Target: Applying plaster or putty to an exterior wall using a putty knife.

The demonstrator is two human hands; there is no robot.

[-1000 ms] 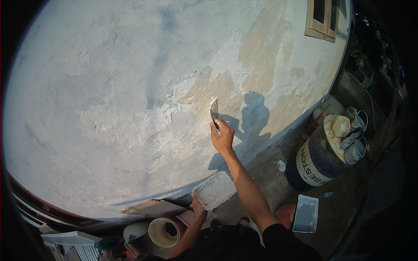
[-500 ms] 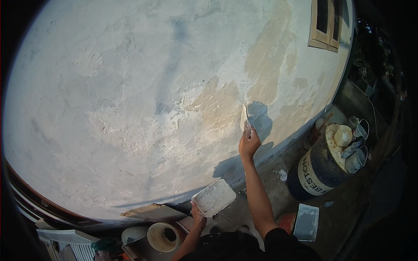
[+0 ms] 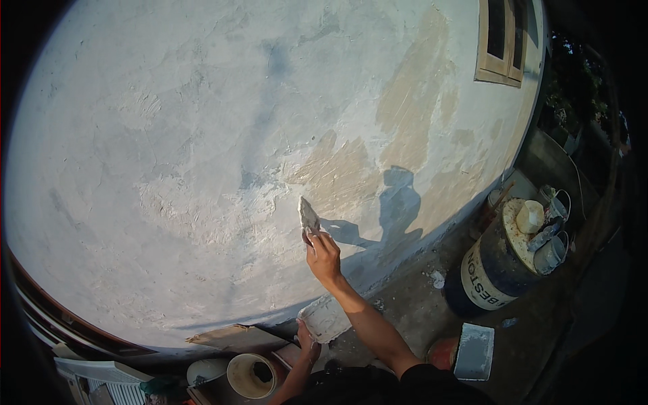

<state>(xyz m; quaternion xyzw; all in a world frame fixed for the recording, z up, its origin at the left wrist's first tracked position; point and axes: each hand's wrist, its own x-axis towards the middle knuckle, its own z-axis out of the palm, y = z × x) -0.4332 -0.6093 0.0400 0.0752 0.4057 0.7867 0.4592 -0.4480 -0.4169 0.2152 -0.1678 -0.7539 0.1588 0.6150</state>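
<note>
My right hand (image 3: pixel 324 258) is closed round the handle of a putty knife (image 3: pixel 308 214), whose blade is coated with pale filler. The blade points up at the wall (image 3: pixel 202 101); whether it touches the surface I cannot tell. Rough white plaster and damp-looking tan patches (image 3: pixel 337 169) cover the wall around it. Lower down, my left hand (image 3: pixel 309 341) grips the left edge of a shallow rectangular tray (image 3: pixel 327 320) smeared with white filler. My right forearm hides the tray's right part.
A dark drum (image 3: pixel 482 270) with a pale band stands at right, bearing small pails (image 3: pixel 550 251) and a container (image 3: pixel 530 217). A paint-stained grey rectangular thing (image 3: pixel 474 351) lies below it. At lower left are a cream bucket (image 3: pixel 251 376) and a slatted panel (image 3: pixel 118 378). A wooden window (image 3: pixel 501 40) is upper right.
My right hand has moved left and down with the putty knife, from the tan patch toward white plaster. Its forearm now crosses over the tray, which stays in my left hand.
</note>
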